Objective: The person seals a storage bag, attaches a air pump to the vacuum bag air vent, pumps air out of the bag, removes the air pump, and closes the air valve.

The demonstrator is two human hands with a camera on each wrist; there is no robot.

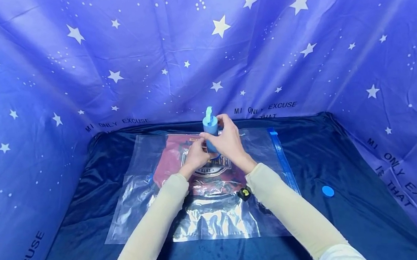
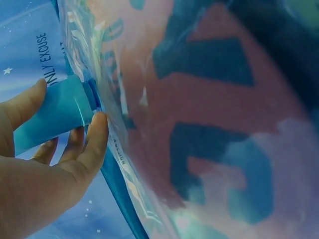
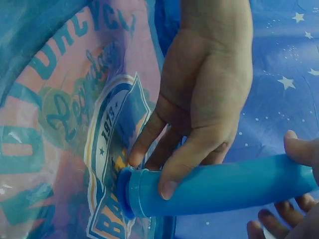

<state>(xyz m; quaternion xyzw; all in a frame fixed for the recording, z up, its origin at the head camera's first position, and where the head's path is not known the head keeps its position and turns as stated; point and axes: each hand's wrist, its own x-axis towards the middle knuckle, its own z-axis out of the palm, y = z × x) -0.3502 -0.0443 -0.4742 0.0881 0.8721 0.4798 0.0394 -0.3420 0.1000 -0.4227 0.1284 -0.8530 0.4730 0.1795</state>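
A light-blue hand pump (image 1: 210, 125) stands roughly upright on a clear plastic vacuum bag (image 1: 234, 222). At its foot, the pump meets a darker blue valve ring (image 3: 124, 191). Red printed fabric (image 1: 167, 162) lies inside the bag. My left hand (image 1: 197, 155) holds the pump's lower end, thumb on the barrel and fingertips close to the valve, as the left wrist view shows. Higher up the barrel, my right hand (image 1: 229, 140) grips the pump, thumb in front and fingers behind. Only some of that hand's fingers (image 3: 299, 149) show in the right wrist view.
A blue zip strip (image 1: 283, 156) runs along the bag's right edge. Right of the bag lies a round blue disc (image 1: 328, 191) on the dark blue cloth (image 1: 348, 225). Beside my right sleeve is a small black object (image 1: 243, 193) with a yellow patch. Starry curtains (image 1: 172, 47) enclose the back and sides.
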